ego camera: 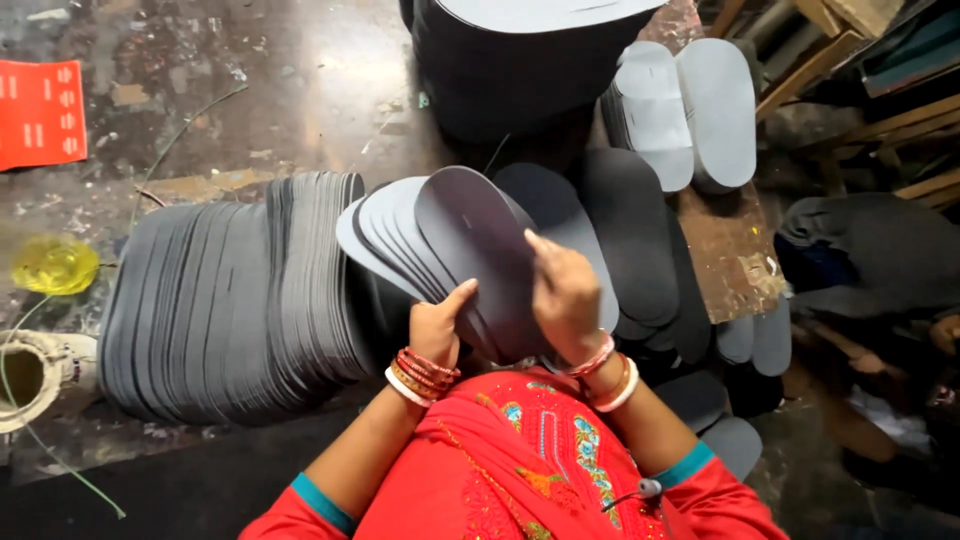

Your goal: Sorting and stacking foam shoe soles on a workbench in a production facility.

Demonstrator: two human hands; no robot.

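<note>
A fanned bundle of thin grey sole-shaped cut-outs (440, 225) stands on edge in front of me. My left hand (437, 325) grips the bundle's lower edge from the left, thumb up against the front piece. My right hand (563, 295) lies over the front piece on the right side, fingers curled on its edge. Both wrists wear red and white bangles. My red embroidered garment (520, 460) fills the bottom of the view.
A long row of the same grey cut-outs (230, 300) leans on the floor to the left. More stacks (690, 110) lie behind and to the right. A dark tall stack (500, 60) stands at the top. A yellow object (55, 265) and red sheet (40, 110) lie far left.
</note>
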